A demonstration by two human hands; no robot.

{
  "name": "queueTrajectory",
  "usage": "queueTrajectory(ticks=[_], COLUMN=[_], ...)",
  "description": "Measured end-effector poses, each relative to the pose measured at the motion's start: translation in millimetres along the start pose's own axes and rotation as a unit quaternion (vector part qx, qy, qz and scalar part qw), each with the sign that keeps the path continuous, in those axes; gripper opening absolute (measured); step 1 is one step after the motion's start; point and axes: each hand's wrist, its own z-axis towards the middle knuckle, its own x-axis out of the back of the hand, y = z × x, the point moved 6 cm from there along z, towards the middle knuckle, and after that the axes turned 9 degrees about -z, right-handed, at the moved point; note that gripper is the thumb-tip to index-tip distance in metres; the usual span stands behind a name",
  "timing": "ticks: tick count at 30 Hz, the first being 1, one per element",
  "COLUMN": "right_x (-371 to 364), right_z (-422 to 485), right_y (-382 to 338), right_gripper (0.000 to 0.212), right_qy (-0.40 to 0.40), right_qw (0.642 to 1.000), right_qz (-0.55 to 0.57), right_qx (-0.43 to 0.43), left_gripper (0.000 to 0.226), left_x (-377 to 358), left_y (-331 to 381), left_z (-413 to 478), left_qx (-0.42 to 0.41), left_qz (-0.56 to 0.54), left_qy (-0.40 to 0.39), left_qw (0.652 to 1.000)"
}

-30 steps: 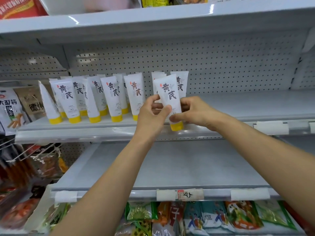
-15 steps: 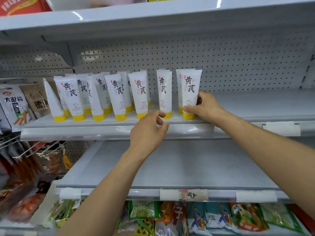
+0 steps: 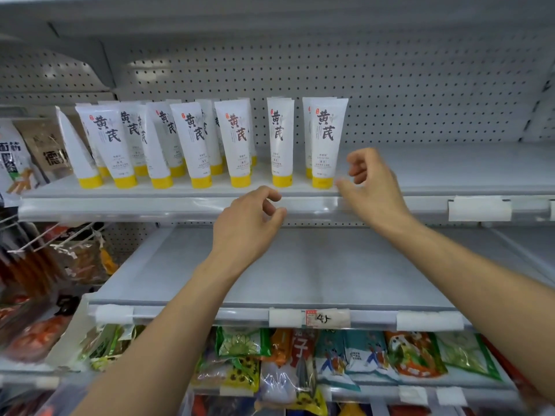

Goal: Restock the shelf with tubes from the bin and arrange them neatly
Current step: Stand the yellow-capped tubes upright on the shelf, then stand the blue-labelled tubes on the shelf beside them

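Several white tubes with yellow caps stand cap-down in rows on the upper white shelf (image 3: 450, 175). The rightmost tube (image 3: 326, 142) stands upright at the row's end, another tube (image 3: 280, 139) just left of it. My right hand (image 3: 371, 187) hovers just right of the rightmost tube, fingers loosely curled, holding nothing. My left hand (image 3: 249, 229) hangs below the shelf's front edge, fingers loosely curled and empty. No bin is in view.
The right half of the upper shelf is bare. A grey shelf (image 3: 300, 271) below holds nothing. Snack bags (image 3: 330, 355) fill the bottom shelf; packets (image 3: 18, 154) and hanging goods (image 3: 60, 256) crowd the left.
My right hand has let go of the rightmost tube, which now stands on the shelf, and drawn back slightly. My left hand stays low by the shelf edge.
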Motion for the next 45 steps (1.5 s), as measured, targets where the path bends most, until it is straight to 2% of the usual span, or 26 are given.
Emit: queueTrajectory(ticks=[3, 5, 13, 19, 22, 24, 26, 28, 30, 31, 32, 34, 36, 38, 42, 45], right_x=[-7, -25, -137, -266, -339, -391, -439, -483, -520, -537, -546, -577, -603, -627, -665, -677], right_z=[-44, -70, -141, -209, -255, -290, -327, -363, -394, -408, -418, -445, -469, -492, -530, -543], right_y=[-14, -18, -42, -84, -103, -110, -111, -108, -100, -94, -88, -71, -55, -36, -12, -9], right_gripper=[0.025, 0.027, 0.028, 0.02, 0.018, 0.016, 0.014, 0.014, 0.014, 0.017, 0.021, 0.026, 0.022, 0.039, 0.068, 0.073], right_qy=[0.003, -0.039, -0.242, -0.404, -0.479, -0.53, -0.58, -0.628, -0.662, -0.671, -0.675, -0.684, -0.695, -0.701, -0.668, -0.631], right_qw=[0.988, 0.977, 0.935, 0.89, 0.86, 0.835, 0.806, 0.775, 0.746, 0.736, 0.73, 0.712, 0.695, 0.679, 0.696, 0.719], right_qz=[-0.081, -0.118, -0.179, -0.135, -0.107, -0.092, -0.083, -0.07, -0.074, -0.083, -0.093, -0.12, -0.145, -0.17, -0.186, -0.21], right_qx=[0.128, 0.172, 0.188, 0.163, 0.142, 0.115, 0.077, 0.03, -0.019, -0.04, -0.06, -0.099, -0.114, -0.138, -0.187, -0.2], left_gripper=[0.021, 0.024, 0.027, 0.024, 0.023, 0.02, 0.026, 0.027, 0.006, 0.012, 0.016, 0.033, 0.058, 0.074, 0.098, 0.102], left_x=[-5, -8, 4, 43, 69, 77, 73, 65, 49, 41, 31, 10, -10, -29, -65, -76], left_y=[-11, -22, -122, -273, -359, -414, -467, -507, -534, -549, -558, -587, -611, -626, -652, -664], left_z=[-21, -37, -102, -177, -223, -254, -291, -327, -355, -368, -376, -390, -399, -404, -422, -431], left_qx=[0.002, 0.008, 0.097, 0.273, 0.371, 0.434, 0.507, 0.601, 0.68, 0.704, 0.713, 0.7, 0.682, 0.66, 0.639, 0.643], left_qz=[0.017, 0.027, 0.038, 0.029, -0.013, -0.041, -0.089, -0.171, -0.232, -0.243, -0.23, -0.16, -0.075, -0.005, 0.043, 0.052], left_qy=[-0.017, -0.036, -0.102, -0.175, -0.164, -0.148, -0.148, -0.125, -0.107, -0.092, -0.092, -0.12, -0.16, -0.211, -0.274, -0.269], left_qw=[1.0, 0.999, 0.989, 0.945, 0.914, 0.888, 0.845, 0.771, 0.688, 0.661, 0.657, 0.686, 0.71, 0.721, 0.718, 0.715])
